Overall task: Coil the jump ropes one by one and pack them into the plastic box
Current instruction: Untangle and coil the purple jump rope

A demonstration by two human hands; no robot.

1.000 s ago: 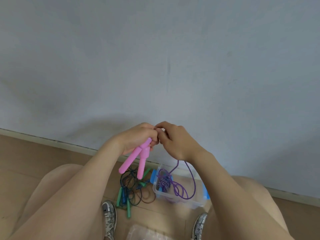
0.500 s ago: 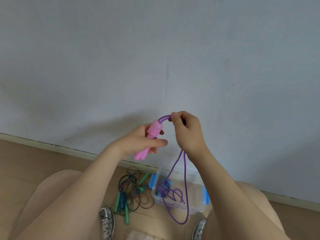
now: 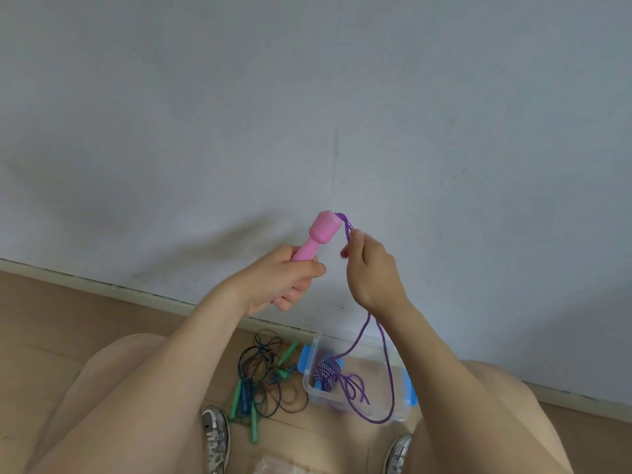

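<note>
My left hand (image 3: 284, 282) grips the pink handles (image 3: 316, 236) of a jump rope, their thick ends pointing up and to the right. The purple rope (image 3: 386, 371) leaves the handle tops, passes through my right hand (image 3: 371, 271), which pinches it just below them, and hangs in a long loop down to the floor. Under it stands a clear plastic box (image 3: 311, 388) with blue latches, holding a coiled purple-and-white rope (image 3: 328, 369). A tangle of dark ropes with green and blue handles (image 3: 263, 381) lies on the floor left of the box.
I stand facing a pale grey wall (image 3: 307, 114) with a skirting board (image 3: 102, 285) above a wooden floor (image 3: 51, 323). My shoes (image 3: 215, 436) are near the bottom edge. A clear plastic sheet or lid (image 3: 273, 466) shows between them.
My left hand has turned the pink handles from pointing down to pointing up. My right hand has slid down the rope, and the hanging loop has lengthened.
</note>
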